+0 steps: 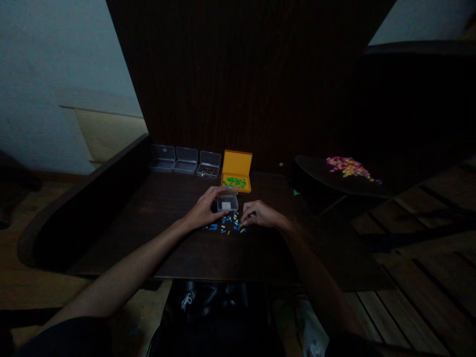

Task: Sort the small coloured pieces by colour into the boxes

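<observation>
Between the front and back edges of the dark wooden bench [186,258], the left hand [205,209] grasps a small open clear plastic box [234,203]. The right hand [259,214] curls its fingers over small scattered blue and yellow pieces [235,227] nearer the front edge; whether it grips one cannot be told.

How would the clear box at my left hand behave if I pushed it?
The clear box looks like thin plastic, so it's probably light for its size and fairly stiff. Its open lid might wobble or swing when pushed. Being low and flat-sided, it would likely slide across the tabletop rather than roll.
</observation>
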The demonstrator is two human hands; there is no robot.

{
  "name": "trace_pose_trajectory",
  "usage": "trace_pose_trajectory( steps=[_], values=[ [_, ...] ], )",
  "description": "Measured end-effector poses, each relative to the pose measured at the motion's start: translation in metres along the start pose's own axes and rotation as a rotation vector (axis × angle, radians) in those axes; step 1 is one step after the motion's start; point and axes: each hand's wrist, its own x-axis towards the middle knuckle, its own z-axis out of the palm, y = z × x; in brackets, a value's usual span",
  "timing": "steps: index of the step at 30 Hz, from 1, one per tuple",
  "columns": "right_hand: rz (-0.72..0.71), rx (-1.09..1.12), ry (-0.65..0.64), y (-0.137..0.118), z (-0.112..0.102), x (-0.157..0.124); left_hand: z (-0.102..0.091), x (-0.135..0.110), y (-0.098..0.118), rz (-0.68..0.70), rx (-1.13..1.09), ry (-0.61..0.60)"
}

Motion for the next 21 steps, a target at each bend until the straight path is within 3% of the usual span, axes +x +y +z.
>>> trace_pose_trajectory(
  steps=[8, 16, 21],
  values=[
    [0.049, 0.086, 0.06, -0.008, -0.008, -0.003, 0.001, 0.0, -0.001, 0.012, -0.008, 0.011],
    [0.058, 0.035, 0.456, -0.031, 0.006, 0.012, 0.006, -0.002, 0.002, 0.023, -0.029, -0.03],
    [0.137, -0.092, 0.558, -0.031, 0.017, 0.02, 0.007, -0.001, 0.007, 0.012, -0.046, -0.033]
  ],
)
